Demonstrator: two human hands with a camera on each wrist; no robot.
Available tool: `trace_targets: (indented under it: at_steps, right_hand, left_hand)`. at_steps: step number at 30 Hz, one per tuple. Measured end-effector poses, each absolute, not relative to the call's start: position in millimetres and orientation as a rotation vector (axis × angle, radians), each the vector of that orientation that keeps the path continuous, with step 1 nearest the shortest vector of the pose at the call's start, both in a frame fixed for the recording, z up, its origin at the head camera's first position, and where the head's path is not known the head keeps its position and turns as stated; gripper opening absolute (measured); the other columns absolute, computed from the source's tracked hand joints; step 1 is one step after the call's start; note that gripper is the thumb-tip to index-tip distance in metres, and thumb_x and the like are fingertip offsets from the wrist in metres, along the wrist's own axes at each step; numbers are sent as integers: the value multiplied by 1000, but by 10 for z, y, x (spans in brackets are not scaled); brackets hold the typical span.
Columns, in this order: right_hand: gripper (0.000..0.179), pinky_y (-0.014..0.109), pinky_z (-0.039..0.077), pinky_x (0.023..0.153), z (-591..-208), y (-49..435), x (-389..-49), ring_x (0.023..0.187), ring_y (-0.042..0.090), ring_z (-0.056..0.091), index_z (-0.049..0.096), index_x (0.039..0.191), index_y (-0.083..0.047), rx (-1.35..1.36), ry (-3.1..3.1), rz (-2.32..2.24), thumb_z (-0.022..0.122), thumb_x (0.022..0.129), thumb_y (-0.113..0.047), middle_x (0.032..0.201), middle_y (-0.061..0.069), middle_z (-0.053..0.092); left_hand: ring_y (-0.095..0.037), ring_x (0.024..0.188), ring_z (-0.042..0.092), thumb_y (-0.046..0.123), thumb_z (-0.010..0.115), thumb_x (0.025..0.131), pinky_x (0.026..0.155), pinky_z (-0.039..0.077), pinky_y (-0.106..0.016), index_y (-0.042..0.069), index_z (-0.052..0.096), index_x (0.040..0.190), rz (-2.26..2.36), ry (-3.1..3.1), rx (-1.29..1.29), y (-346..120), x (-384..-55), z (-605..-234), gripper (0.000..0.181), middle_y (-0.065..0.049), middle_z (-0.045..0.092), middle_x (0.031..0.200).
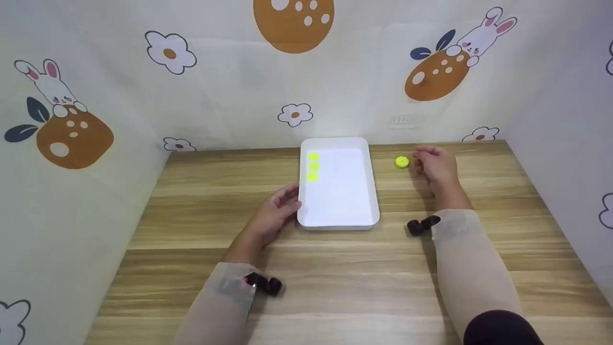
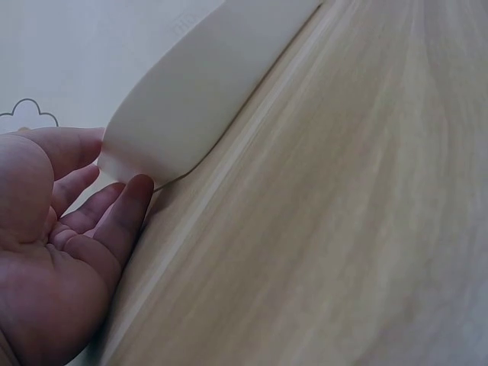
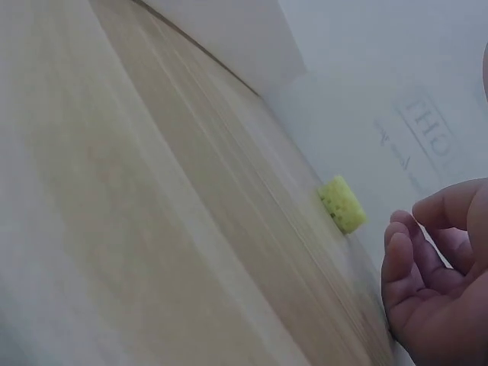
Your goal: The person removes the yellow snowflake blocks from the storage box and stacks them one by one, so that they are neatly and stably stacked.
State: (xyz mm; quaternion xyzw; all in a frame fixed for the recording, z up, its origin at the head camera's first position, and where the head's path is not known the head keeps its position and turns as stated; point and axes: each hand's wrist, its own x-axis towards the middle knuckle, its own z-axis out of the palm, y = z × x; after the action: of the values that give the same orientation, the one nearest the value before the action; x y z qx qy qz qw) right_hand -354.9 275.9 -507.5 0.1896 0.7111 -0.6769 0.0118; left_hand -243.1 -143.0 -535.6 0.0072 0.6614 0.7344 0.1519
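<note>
1. Touching the left wall of the white tray (image 1: 340,201) near the centre of the head view, the left hand (image 1: 275,211) has its fingers lightly bent along the outside and its thumb at the rim. Three yellow discs (image 1: 313,166) lie in a column inside the tray, toward its upper left. A thick yellow scalloped piece (image 1: 401,162) sits on the wood-grain table (image 1: 335,282), right of the tray and upper right of the frame's centre. Just beside it is the right hand (image 1: 437,166), fingers loosely bent, with nothing visible between the tips. The work looks partway along: three discs are in the tray, while the scalloped piece outside appears to be what is left.

2. In the left wrist view, the hand fills the lower left, its fingers bent loosely at the tray's end in the upper left. They look set against it rather than clasped round it; no yellow piece shows here.

3. In the right wrist view, the scalloped piece stands right of centre, apart from the fingertips at the right edge. The thumb and fingers curve near one another, gripping nothing visible. Whether that piece is one block or a stack cannot be told.
</note>
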Motion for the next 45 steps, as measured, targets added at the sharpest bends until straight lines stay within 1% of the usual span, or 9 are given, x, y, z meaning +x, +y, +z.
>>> trace_targets:
  at_steps: [6,13,18,28,30,33,36,42,45]
  right_hand:
    - [20,25,61,82,-4827,2516,-3481,96,17,67,70,122,-10,482,2174,-2165,69,104,-20,106,0,70]
    - [17,22,60,71,-4550,2078,-3356,85,17,65,75,115,-9,155,2070,-2231,73,102,-20,95,0,72]
    - [15,21,59,71,-4464,1761,-3344,81,15,65,76,114,-9,9,1979,-2207,72,103,-19,94,1,72]
    - [17,24,59,74,-4327,1170,-3582,86,18,67,77,118,-14,18,1956,-2058,70,104,-22,105,4,73]
    - [20,24,57,74,-4340,1090,-3655,87,18,66,76,122,-13,30,1949,-2034,68,105,-22,106,4,72]
    - [29,22,55,73,-4392,984,-3758,90,18,65,72,131,-9,40,1942,-1995,66,106,-22,108,4,71]
    - [37,24,55,76,-4475,899,-3850,94,19,65,67,140,-7,49,1944,-1945,65,107,-24,113,4,70]
    - [36,28,56,84,-4646,814,-3973,96,18,65,67,140,-9,102,1959,-1900,62,108,-24,133,15,66]
    - [34,28,56,83,-4727,781,-4021,96,18,65,68,139,-8,116,1965,-1923,62,108,-23,131,14,67]
  left_hand:
    - [-33,158,42,4,64,105,130,40,-47,4,41,163,2113,1900,15,-1440,-2417,-5358,62,-16,42,171]
    - [-32,157,45,5,67,103,128,42,-46,6,44,162,2107,1920,-15,-1445,-2414,-5363,63,-15,45,169]
    - [-31,156,46,6,67,103,127,43,-45,7,45,161,2088,1950,-24,-1446,-2418,-5369,62,-14,46,169]
    - [-32,157,45,5,66,103,128,42,-45,6,46,161,2104,1950,-15,-1464,-2419,-5370,62,-15,45,169]
    - [-32,158,44,5,66,104,129,41,-46,6,44,162,2096,1950,3,-1463,-2424,-5380,62,-15,44,170]
    - [-32,158,43,6,65,105,129,40,-46,6,43,162,2094,1943,17,-1458,-2426,-5399,62,-14,44,170]
    - [-32,158,43,5,64,105,129,40,-46,5,42,162,2097,1937,19,-1453,-2426,-5413,61,-15,44,170]
    - [-32,158,44,4,63,104,129,41,-45,3,42,162,2108,1921,21,-1423,-2437,-5400,62,-17,45,169]
    - [-32,157,44,3,63,104,128,42,-46,3,42,162,2107,1919,18,-1418,-2440,-5379,62,-17,45,169]
